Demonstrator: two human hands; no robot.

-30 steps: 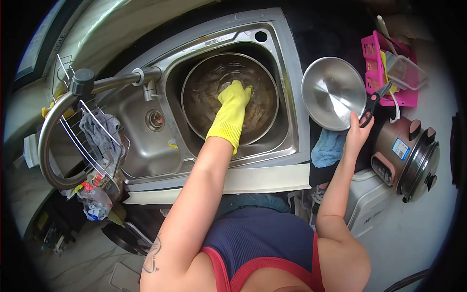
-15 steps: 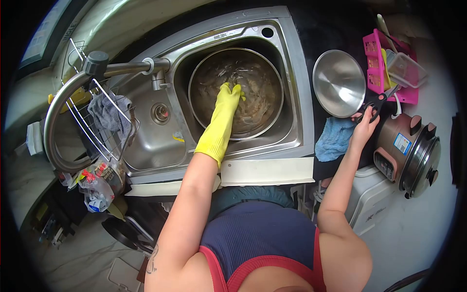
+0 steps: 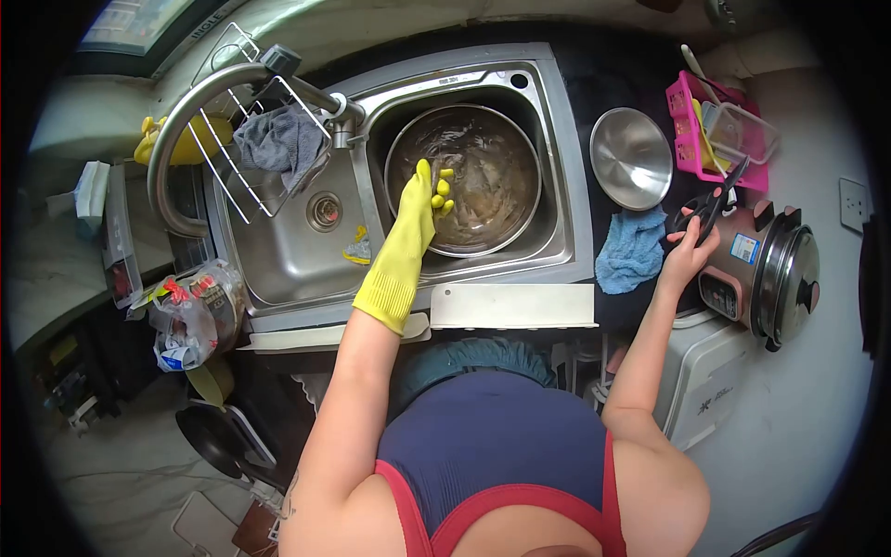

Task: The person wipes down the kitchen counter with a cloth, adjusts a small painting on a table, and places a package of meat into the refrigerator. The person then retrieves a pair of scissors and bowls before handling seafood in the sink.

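Observation:
My left hand [image 3: 427,197], in a yellow rubber glove, is over the near left part of a round metal basin [image 3: 536,198] standing in the sink. Its fingers are curled in; a narrow greyish bit shows between them, too small to name. Murky water fills the basin, with several pale, greyish, shrimp-like pieces [image 3: 487,190] in it. Bare, my right hand [image 3: 689,255] grips black-handled scissors [image 3: 713,206] by the handles, blades pointing up and away. The scissors are beside an upturned-looking or shallow steel bowl [image 3: 631,158] and above a blue cloth [image 3: 631,252].
A curved faucet [image 3: 172,139] and a wire rack with a grey cloth [image 3: 278,144] stand left of the sink [image 3: 278,278]. At right are a pink basket [image 3: 687,130] with a clear container and a brown electric cooker [image 3: 742,246]. Plastic bags [image 3: 190,320] sit at lower left.
My left hand has drawn back slightly toward me, its fingers now curled above the water. My right hand has raised the scissors off the counter area near the bowl. The view has shifted.

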